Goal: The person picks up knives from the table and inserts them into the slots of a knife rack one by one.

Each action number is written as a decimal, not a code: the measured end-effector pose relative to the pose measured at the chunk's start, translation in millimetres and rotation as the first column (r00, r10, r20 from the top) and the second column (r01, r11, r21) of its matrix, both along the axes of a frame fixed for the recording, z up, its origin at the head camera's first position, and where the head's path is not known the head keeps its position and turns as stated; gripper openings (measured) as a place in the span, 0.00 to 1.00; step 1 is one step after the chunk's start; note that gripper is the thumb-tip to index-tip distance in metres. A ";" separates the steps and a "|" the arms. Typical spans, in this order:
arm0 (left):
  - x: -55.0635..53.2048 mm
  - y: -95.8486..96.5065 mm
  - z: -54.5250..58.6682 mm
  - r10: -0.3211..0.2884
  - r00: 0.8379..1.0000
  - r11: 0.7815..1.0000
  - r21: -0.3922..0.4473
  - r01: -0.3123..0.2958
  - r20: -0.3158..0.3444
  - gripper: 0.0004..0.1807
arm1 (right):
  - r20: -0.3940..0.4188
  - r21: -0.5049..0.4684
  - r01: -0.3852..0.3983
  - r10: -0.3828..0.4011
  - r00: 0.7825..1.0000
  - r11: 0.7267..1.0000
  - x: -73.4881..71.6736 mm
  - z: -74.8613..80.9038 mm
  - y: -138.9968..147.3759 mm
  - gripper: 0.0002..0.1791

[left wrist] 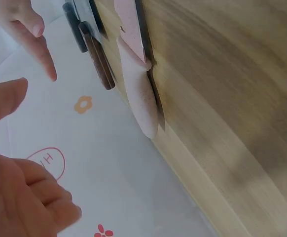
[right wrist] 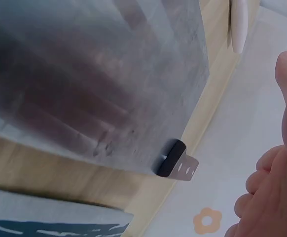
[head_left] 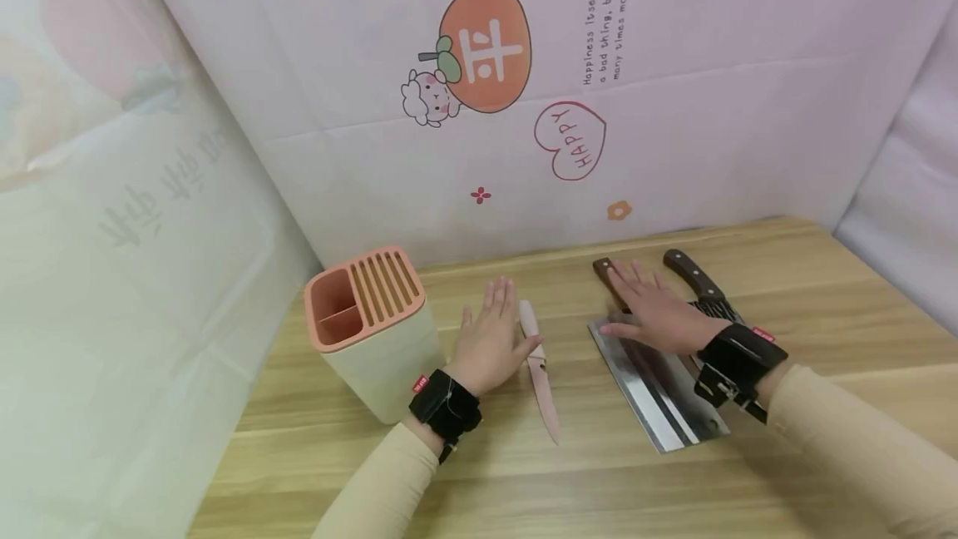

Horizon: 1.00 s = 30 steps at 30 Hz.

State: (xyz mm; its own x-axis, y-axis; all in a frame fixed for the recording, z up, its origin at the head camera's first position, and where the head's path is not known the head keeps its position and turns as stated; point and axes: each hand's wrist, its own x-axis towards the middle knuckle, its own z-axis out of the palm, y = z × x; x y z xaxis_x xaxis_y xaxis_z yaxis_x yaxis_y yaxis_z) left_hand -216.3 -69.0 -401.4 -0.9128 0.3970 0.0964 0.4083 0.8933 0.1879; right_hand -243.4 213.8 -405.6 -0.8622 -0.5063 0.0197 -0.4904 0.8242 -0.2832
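My left hand (head_left: 488,346), fingers straight, hovers between the knife holder and a pink knife (head_left: 545,398). That knife lies with its handle toward the back wall; the left wrist view shows its pale pink handle (left wrist: 139,94) beside the hand. Over a broad steel cleaver (head_left: 645,393) is my right hand (head_left: 662,316), fingers spread, covering part of the cleaver's brown handle. In the right wrist view the cleaver's blade (right wrist: 109,74) fills the upper left, the hand apart from it. Right of the cleaver lies another knife with a dark riveted handle (head_left: 693,274), its blade partly hidden by the right hand and wrist.
The knife holder (head_left: 385,368), cream with an orange slotted top and two open compartments, stands upright at the left. All sits on a wooden table (head_left: 599,497). A printed white cloth (head_left: 359,181) hangs close behind the table and along its sides.
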 end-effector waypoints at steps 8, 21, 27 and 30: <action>11.5 -13.2 -3.0 -0.087 0.996 0.995 0.057 0.087 -0.007 0.45 | 0.049 -0.033 -0.011 0.012 0.999 0.999 3.8 -1.5 10.6 0.51; 47.8 -50.1 3.1 -0.206 0.977 0.936 0.283 0.211 -0.046 0.36 | 0.084 -0.086 -0.045 0.053 0.995 0.995 11.5 -2.2 34.5 0.50; 65.1 -66.5 12.6 -0.201 0.979 0.884 0.423 0.199 -0.040 0.24 | 0.155 -0.067 -0.020 0.030 0.988 0.998 11.2 1.5 51.4 0.50; 75.4 -80.0 18.5 -0.197 0.980 0.850 0.496 0.176 -0.011 0.18 | 0.183 -0.043 -0.002 0.009 0.983 0.999 8.2 1.8 60.3 0.50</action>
